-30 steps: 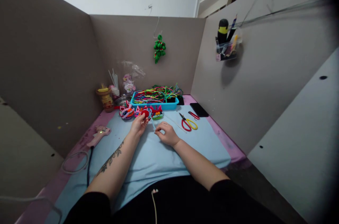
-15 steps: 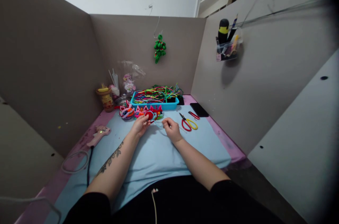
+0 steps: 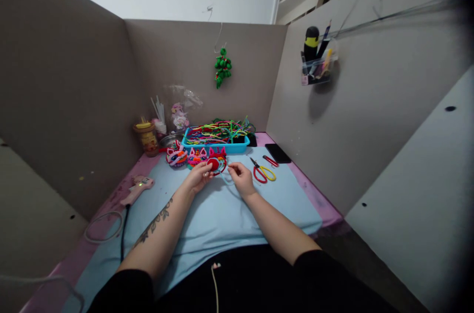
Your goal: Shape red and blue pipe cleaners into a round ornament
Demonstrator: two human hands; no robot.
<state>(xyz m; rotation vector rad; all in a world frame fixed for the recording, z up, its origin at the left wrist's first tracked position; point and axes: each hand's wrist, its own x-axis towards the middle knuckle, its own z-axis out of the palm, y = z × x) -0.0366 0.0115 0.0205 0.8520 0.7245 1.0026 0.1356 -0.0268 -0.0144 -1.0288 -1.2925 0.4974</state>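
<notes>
My left hand [image 3: 200,177] is closed on a round red yarn piece [image 3: 214,164] with light blue on its edge, thumb on top and fingers beneath. From this piece a light blue strand [image 3: 226,181] hangs in a loop toward my right hand [image 3: 241,177]. The right fingertips are pinched together just right of the red piece; what sits between them is too small to make out. Behind the hands stand several colourful yarn animal heads [image 3: 197,156] with pointed ears. To the right lie scissors [image 3: 263,173] with one red and one yellow handle.
A blue tray [image 3: 217,148] full of coloured strands stands at the back. At right are a red cutter [image 3: 270,161] and a black phone [image 3: 278,153]. A pink glue gun [image 3: 137,189] with its cable lies left, near a lidded cup [image 3: 147,140]. Partition walls enclose the table.
The red piece and my left hand have shifted slightly right. My right fingertips are now nearer the piece's edge, and the light blue strand between the hands hangs lower in a loop.
</notes>
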